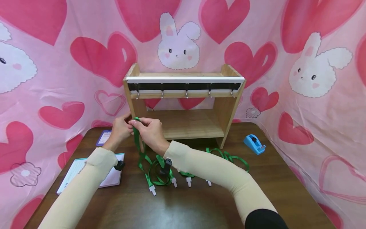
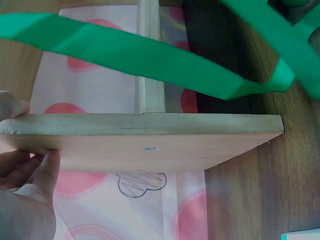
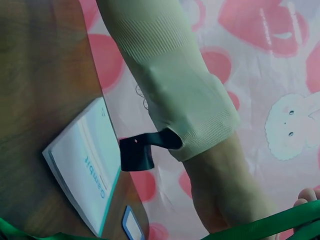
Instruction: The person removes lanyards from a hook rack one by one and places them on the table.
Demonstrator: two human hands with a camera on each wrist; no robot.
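Observation:
My right hand (image 1: 150,132) pinches a green lanyard (image 1: 136,136) in front of the wooden rack's left side panel; the strap hangs to the table. My left hand (image 1: 121,128) meets the right fingertips from the left, fingers bent, but what lies between them is hidden. In the left wrist view, left fingers (image 2: 45,172) are bent next to the wooden panel (image 2: 145,145), and the green strap (image 2: 140,55) crosses above. The right wrist view shows the strap (image 3: 270,222) passing before the left hand. More green lanyards (image 1: 160,171) with white clips (image 1: 152,190) lie below.
The wooden rack (image 1: 194,124) carries a row of metal hooks (image 1: 186,92) on a black strip. At left lie a white box marked Gambit (image 3: 85,170) and a blue-framed card (image 1: 104,137). A blue tape dispenser (image 1: 254,144) stands at right.

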